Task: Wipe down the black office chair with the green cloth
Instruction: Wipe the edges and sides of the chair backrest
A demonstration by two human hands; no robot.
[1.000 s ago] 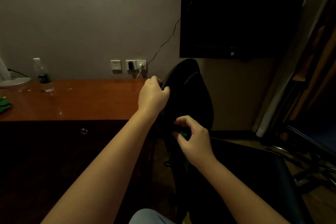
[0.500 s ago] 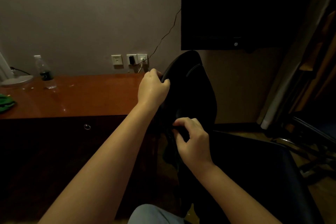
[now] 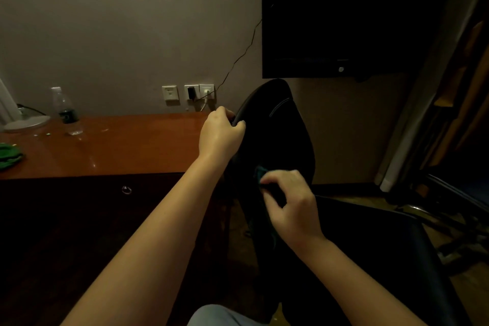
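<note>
The black office chair (image 3: 280, 130) stands side-on in front of me, its backrest upright and its seat stretching to the lower right. My left hand (image 3: 219, 135) grips the left edge of the backrest near its top. Lower down, my right hand (image 3: 289, 201) pinches the green cloth (image 3: 260, 173) against the backrest's front face. Only a small dark green tip of the cloth shows above my fingers; the rest is hidden in shadow.
A brown wooden desk (image 3: 119, 145) runs along the left, bearing a plastic bottle (image 3: 66, 111), a white lamp base (image 3: 26, 122) and a green item (image 3: 9, 155) at its left edge. A dark TV (image 3: 349, 16) hangs on the wall above the chair. Wall sockets (image 3: 190, 92) sit behind the desk.
My right hand has shifted slightly up and right along the backrest, and the cloth's green tip shows again above my fingers. My left hand keeps its grip on the backrest edge.
</note>
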